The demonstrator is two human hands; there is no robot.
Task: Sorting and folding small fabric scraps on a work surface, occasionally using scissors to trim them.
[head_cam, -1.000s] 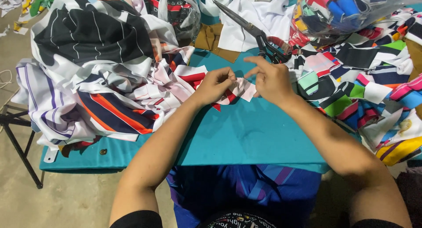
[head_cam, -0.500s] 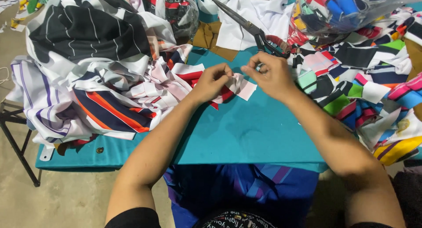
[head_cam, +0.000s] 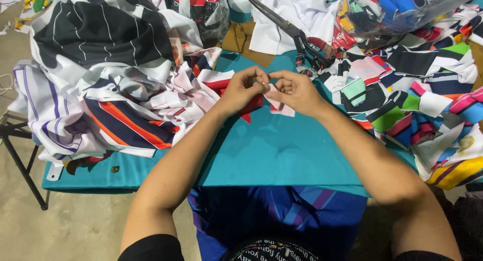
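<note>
Left hand: the left hand (head_cam: 245, 89) hovers over the far middle of the teal table cover (head_cam: 282, 150), fingers curled together and pinched on the small fabric piece (head_cam: 274, 97).
Right hand: the right hand (head_cam: 297, 91) is just beside the left one, fingertips meeting it, thumb and fingers clamped on the same fabric piece.
Fabric piece: small, pale pink and white with red parts, held between both hands just above the teal cover; its lower edge hangs toward the cover.
Scissors: large dark scissors (head_cam: 289, 30) lie at the far edge of the cover, beyond the hands, blades pointing far-left.
Striped pile: a heap of striped cloth (head_cam: 100, 80) covers the cover's left side.
Colourful scraps: mixed scraps (head_cam: 402, 100) crowd the cover's right side.
Clear bag: a clear plastic bag (head_cam: 397, 9) of bright pieces sits at the far right corner.
</note>
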